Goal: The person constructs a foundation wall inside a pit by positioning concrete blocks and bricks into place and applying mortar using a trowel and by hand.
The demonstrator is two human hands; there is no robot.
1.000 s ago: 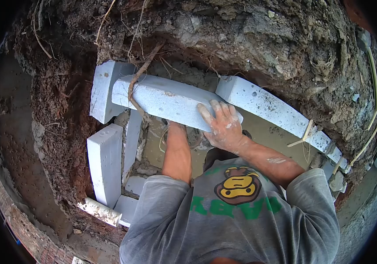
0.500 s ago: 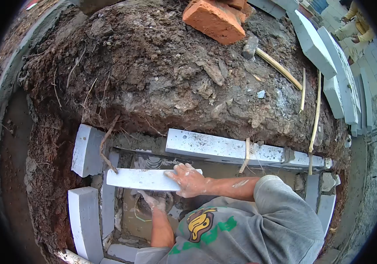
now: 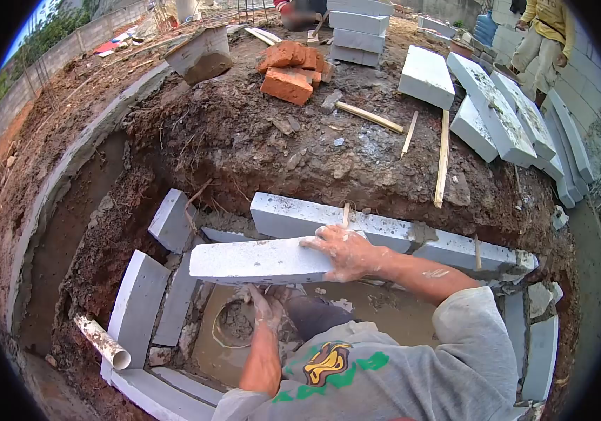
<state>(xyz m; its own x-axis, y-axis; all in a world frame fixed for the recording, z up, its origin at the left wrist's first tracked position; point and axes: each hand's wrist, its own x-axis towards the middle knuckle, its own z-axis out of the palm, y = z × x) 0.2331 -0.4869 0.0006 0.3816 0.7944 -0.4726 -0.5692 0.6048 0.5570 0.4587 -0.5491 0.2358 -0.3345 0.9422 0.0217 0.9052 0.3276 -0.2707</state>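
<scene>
A long white block [image 3: 262,260] lies across the pit, raised above the muddy floor. My right hand [image 3: 346,252] is wrapped over its right end, fingers on the top face. Below the block's front edge is my left hand [image 3: 266,309], its fingertips against the underside, partly hidden by the block. Under that hand sits a round muddy hole [image 3: 236,323] with a thin loop around it. Behind the block, a row of white blocks [image 3: 328,216] lines the pit's far side. Another white block [image 3: 170,221] stands at the back left corner.
White blocks [image 3: 137,302] and a pipe [image 3: 102,342] edge the left side. On the soil bank are red bricks [image 3: 290,81], a hammer [image 3: 369,116], sticks [image 3: 443,158] and stacked white blocks [image 3: 490,109]. A person in yellow [image 3: 549,28] stands back right; another crouches at the back.
The view has tilted up, showing more of the bank and the people. The held block has moved away from the back left corner block and dead root, toward me. My left hand has come more into sight.
</scene>
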